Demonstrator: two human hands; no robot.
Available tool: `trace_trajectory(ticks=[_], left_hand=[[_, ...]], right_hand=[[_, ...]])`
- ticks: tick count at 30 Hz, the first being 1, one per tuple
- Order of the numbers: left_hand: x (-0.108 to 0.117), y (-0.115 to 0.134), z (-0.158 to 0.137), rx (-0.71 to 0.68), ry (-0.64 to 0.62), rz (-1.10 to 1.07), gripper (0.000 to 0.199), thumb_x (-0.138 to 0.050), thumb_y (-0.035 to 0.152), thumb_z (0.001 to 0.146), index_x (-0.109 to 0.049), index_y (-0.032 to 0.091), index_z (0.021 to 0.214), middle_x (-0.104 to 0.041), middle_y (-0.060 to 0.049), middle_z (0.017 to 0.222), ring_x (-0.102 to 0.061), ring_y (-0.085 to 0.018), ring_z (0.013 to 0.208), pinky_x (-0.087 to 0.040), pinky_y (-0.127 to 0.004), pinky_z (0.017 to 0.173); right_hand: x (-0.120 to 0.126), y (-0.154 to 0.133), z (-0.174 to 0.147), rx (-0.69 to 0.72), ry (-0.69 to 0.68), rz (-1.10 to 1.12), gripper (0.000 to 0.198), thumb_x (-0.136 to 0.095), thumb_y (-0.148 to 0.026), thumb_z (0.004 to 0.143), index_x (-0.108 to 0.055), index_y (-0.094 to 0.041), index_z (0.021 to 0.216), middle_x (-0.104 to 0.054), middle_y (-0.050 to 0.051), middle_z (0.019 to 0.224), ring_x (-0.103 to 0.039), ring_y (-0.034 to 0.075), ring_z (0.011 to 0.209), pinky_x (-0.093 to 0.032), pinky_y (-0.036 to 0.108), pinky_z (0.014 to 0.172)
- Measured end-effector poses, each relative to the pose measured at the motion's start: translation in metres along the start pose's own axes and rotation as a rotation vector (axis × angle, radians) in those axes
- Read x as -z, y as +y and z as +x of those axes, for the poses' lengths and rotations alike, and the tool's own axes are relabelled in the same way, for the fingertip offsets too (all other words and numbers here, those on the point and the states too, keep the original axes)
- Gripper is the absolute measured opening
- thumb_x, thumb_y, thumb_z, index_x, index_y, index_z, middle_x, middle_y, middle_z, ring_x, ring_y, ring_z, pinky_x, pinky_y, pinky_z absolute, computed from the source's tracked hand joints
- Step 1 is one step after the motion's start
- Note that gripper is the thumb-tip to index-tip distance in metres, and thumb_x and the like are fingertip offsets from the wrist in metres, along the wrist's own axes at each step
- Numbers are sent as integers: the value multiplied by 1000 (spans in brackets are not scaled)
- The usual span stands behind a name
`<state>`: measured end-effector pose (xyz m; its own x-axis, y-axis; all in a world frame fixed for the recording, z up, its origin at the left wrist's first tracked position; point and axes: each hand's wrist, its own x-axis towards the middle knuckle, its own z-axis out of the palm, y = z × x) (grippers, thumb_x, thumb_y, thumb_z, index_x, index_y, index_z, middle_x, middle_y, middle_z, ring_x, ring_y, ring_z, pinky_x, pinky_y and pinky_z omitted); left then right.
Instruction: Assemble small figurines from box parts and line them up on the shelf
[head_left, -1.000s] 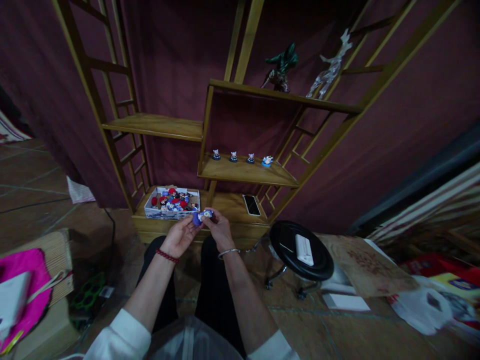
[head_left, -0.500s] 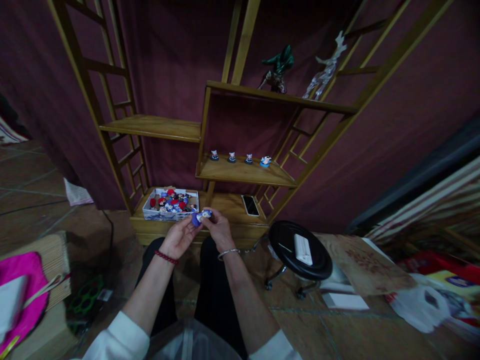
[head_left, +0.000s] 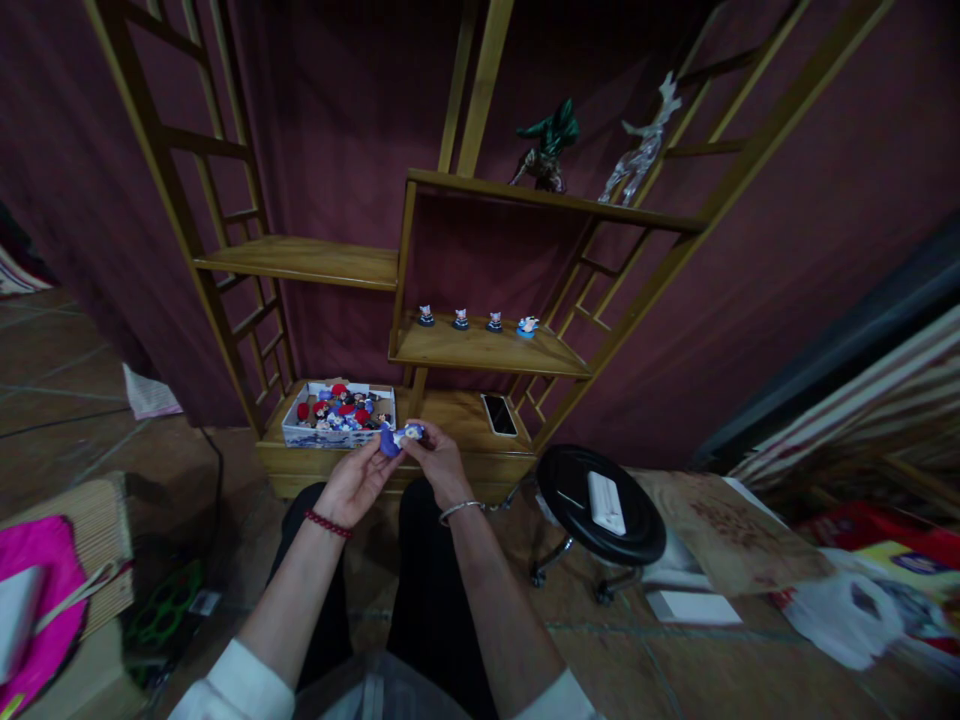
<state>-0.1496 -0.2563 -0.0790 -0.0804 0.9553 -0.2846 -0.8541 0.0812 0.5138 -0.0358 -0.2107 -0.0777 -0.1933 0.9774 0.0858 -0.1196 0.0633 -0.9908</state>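
- At eight o'clock from the small, rounded purple-and-white figurine (head_left: pixel 401 437), a bright pink flat cloth (head_left: pixel 60 550) with curved edge lies on a ribbed, straw-coloured mat (head_left: pixel 112 520).
- Near ten o'clock there is a low, rectangular box of white cardboard (head_left: pixel 315 438), its wall blue-patterned; toy figures with round red caps (head_left: pixel 341 400) lie jumbled inside.
- The left hand (head_left: pixel 360 474), with a red beaded bracelet (head_left: pixel 328 523), is half open, palm upward; its bent fingertips hold the purple end.
- The figurine is turned sideways between both hands.
- The right hand (head_left: pixel 438 464), with a thin silver-coloured bangle (head_left: pixel 459 508), is nearly closed, pinching the whiter end.
- At one o'clock, four tiny figures (head_left: pixel 460 319) stand in a row on a smooth wooden shelf (head_left: pixel 484 346).
- Near three o'clock lies a flat phone with black screen (head_left: pixel 499 414).
- Near four o'clock, a round, glossy black stool (head_left: pixel 562 485) bears a white oblong object (head_left: pixel 606 503).
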Motion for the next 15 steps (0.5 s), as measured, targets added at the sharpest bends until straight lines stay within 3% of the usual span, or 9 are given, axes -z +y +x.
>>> trace_trajectory(ticks=[15], left_hand=[[-1,-2,-4,-5,-30,5,13,-49,10,80,-61,8,84,-66,-12,91,-62,-16,86,-46,-34,88]], right_hand=[[5,-3,-2,-9,-24,59,35,-68,-25,57,-62,-18,91,-64,-1,80,-57,13,75,-46,26,73]])
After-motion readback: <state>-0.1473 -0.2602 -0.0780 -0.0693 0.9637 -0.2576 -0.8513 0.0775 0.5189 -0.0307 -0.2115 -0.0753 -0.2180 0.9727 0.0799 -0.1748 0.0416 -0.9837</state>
